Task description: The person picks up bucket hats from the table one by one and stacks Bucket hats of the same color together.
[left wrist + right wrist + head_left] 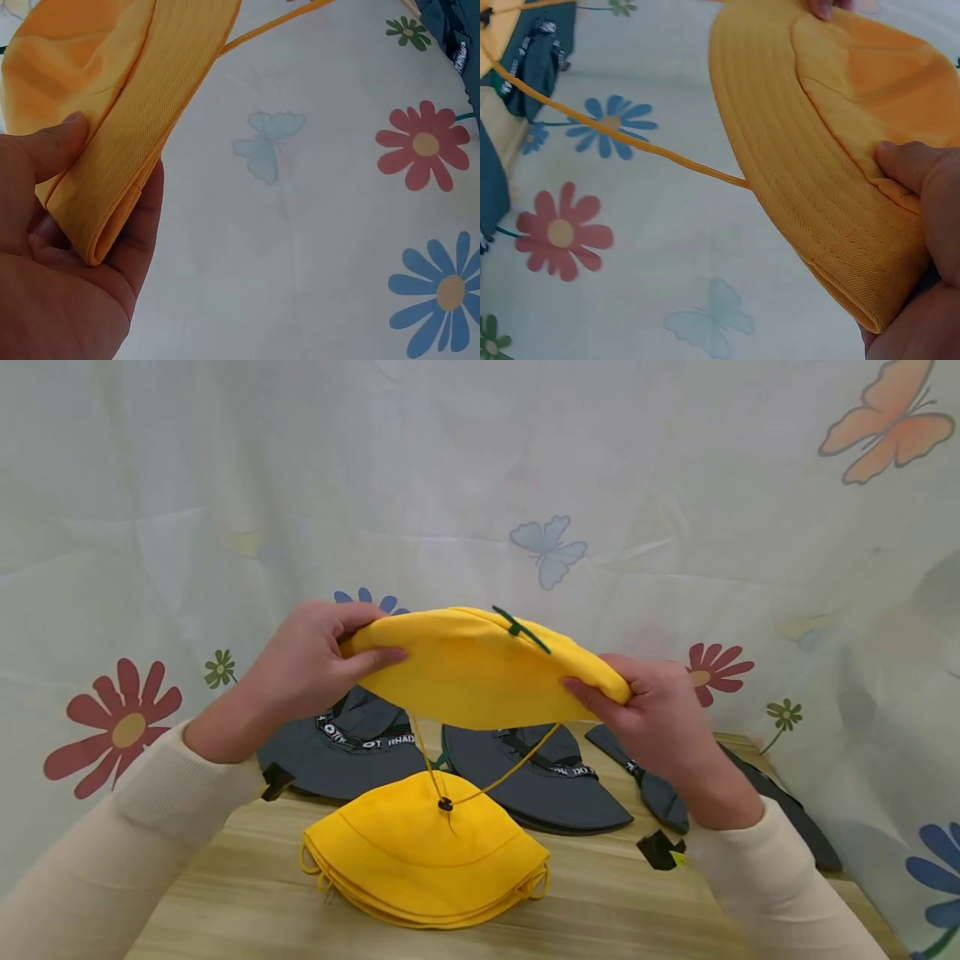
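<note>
Both hands hold up a yellow bucket hat (472,672) by its two ends, above the table. My left hand (311,652) pinches the left end, thumb on the near side and fingers behind. At the other end my right hand (660,710) grips the folded brim, its thumb (904,165) lying on the cloth near the crown seam. A green stem-like trim (517,628) shows on top of the hat. From the brim hangs a yellow chin cord (517,766) with a black cord stopper (446,804). It dangles in front of a stack of yellow hats (427,860) on the table.
Dark grey hats with lettered bands lie behind: one at left (330,760), one in the middle (536,781), others at right (648,789). They rest on a wooden table (247,885). A white curtain (420,468) printed with flowers and butterflies hangs behind it.
</note>
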Demonstrator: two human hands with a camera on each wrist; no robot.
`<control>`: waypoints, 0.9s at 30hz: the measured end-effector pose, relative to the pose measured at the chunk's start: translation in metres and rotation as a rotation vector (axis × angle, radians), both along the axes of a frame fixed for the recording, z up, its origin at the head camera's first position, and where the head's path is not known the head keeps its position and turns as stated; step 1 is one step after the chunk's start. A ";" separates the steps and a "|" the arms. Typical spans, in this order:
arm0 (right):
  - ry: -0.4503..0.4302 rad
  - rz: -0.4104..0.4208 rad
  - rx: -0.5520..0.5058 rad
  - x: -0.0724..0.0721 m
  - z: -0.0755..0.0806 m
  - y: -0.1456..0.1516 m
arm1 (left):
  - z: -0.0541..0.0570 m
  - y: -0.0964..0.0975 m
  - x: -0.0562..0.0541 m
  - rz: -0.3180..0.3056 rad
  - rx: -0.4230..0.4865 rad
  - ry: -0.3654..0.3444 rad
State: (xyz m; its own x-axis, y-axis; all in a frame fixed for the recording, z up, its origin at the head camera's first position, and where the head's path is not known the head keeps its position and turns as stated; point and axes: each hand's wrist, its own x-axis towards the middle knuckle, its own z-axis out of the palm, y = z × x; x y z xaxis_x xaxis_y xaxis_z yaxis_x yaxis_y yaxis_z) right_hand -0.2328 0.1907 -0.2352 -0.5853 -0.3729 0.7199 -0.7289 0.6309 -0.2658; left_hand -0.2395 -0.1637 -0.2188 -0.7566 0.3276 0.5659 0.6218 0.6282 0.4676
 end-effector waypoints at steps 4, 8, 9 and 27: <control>-0.100 0.017 0.007 -0.003 -0.024 -0.010 | -0.017 -0.009 -0.002 0.017 -0.033 -0.032; -0.243 0.025 0.022 -0.002 -0.048 -0.016 | -0.040 -0.016 -0.001 0.043 -0.064 -0.136; -0.277 0.027 0.025 -0.002 -0.054 -0.017 | -0.046 -0.017 0.000 0.046 -0.067 -0.169; -0.826 0.073 -0.013 -0.019 -0.151 -0.020 | -0.155 -0.030 -0.018 -0.027 0.031 -0.670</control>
State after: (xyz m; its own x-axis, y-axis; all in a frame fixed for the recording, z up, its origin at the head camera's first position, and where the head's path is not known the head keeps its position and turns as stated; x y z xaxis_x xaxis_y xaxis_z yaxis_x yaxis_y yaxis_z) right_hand -0.2519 0.1704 -0.3861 -0.9022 -0.4251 0.0729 -0.3344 0.5826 -0.7407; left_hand -0.2573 -0.1938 -0.3736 -0.9395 0.3424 -0.0140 0.2057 0.5963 0.7759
